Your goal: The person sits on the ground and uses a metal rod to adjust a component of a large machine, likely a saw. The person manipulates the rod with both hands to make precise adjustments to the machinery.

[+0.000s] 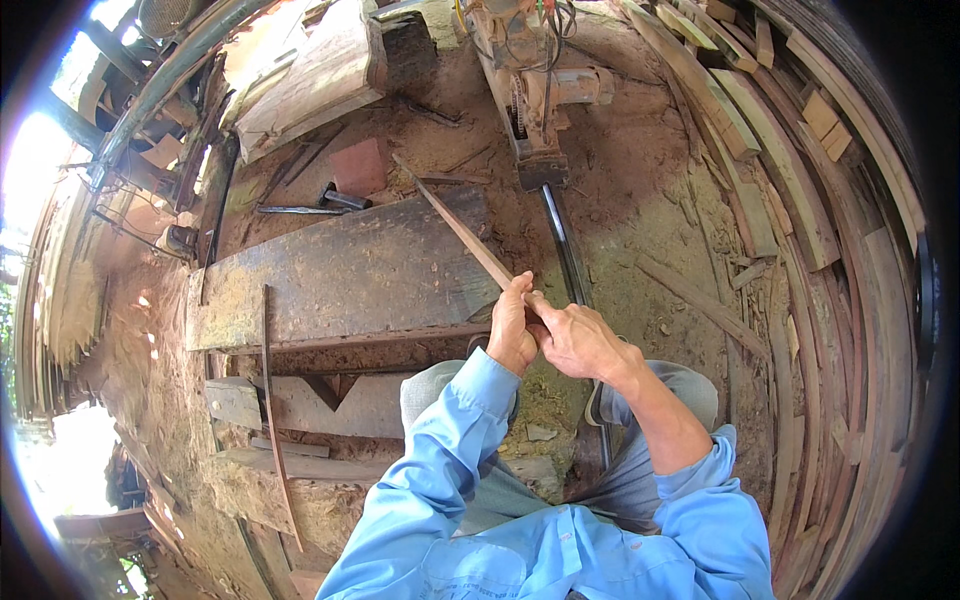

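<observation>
A long, thin wooden stick [462,232] slants up and to the left from my hands, its far end over the dirt floor. My left hand [512,328] is closed around its near part, thumb lying along it. Just to the right, my right hand [583,342] grips the near end, its fingers curled and partly hidden. The two hands touch each other. Under the stick's middle lies a thick, dark wooden slab [345,270], close to my left hand.
A hammer [345,198] and a reddish block [360,167] lie beyond the slab. A rusty machine [535,100] stands ahead on a metal rail [567,248] that runs between my legs. Stacked planks [790,180] line the right. A thin strip [272,420] leans at left.
</observation>
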`<state>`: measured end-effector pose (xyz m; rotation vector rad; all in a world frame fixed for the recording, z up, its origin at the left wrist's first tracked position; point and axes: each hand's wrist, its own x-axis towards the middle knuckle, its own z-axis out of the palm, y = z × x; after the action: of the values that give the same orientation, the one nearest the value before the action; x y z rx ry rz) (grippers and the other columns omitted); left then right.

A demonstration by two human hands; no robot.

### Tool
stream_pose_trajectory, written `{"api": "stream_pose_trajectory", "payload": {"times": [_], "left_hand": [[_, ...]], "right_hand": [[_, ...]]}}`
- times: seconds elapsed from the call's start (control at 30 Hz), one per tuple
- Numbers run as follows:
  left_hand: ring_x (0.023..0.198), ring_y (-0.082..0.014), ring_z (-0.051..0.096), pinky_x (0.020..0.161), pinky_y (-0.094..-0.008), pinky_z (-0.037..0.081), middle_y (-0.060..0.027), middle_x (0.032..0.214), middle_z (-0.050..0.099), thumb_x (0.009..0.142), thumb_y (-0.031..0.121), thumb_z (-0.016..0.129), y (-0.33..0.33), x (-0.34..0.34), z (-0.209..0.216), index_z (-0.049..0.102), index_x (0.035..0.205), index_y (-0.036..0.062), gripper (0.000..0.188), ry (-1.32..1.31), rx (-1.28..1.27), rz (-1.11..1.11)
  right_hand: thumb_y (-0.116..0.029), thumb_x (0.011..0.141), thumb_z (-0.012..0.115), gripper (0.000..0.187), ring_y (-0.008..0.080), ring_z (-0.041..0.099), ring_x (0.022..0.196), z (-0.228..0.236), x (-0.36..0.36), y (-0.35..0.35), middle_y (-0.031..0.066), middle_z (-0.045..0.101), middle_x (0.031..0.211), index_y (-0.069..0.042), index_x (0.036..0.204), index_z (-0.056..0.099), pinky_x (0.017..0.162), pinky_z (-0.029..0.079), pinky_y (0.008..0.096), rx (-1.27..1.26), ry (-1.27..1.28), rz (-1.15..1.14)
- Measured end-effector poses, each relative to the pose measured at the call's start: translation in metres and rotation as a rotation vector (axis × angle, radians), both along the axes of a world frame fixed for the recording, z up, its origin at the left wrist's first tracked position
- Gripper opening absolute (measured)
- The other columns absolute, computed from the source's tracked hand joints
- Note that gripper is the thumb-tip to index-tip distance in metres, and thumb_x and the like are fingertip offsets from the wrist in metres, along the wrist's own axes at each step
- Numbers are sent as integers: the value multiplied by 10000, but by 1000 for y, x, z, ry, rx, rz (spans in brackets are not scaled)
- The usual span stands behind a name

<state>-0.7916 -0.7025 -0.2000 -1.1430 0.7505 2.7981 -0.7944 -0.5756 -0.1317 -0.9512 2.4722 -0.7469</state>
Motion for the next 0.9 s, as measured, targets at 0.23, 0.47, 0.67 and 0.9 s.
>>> {"api": "stream_pose_trajectory", "payload": {"times": [0.23,0.47,0.67,0.9], "left_hand": [[591,-169,565,552,-301,521,-66,692,557,863,196,665,-1,1,1,526,859,57,197,1,7,-5],[600,-165,566,553,-300,521,-66,700,554,863,195,662,-1,1,4,525,861,54,197,-21,-21,-10],[599,-164,561,554,-298,520,-63,706,548,864,193,657,1,1,6,514,868,53,200,-15,-21,-8],[609,-165,565,566,-305,526,-68,711,555,864,203,660,0,0,4,517,869,59,204,-19,-15,-23]], "right_hand": [[-124,840,511,447,471,628,738,-1,0,-1,296,639,777,49,1245,440,706,503,535,-1,11,3],[-119,841,509,436,469,629,741,0,1,-1,297,638,772,48,1239,445,711,505,530,-3,13,-6],[-107,828,514,449,466,633,747,-3,0,-1,298,639,774,50,1240,433,713,506,531,-5,19,3],[-104,830,508,453,466,634,759,-2,0,0,299,642,791,53,1247,423,715,506,532,-1,29,10]]}}
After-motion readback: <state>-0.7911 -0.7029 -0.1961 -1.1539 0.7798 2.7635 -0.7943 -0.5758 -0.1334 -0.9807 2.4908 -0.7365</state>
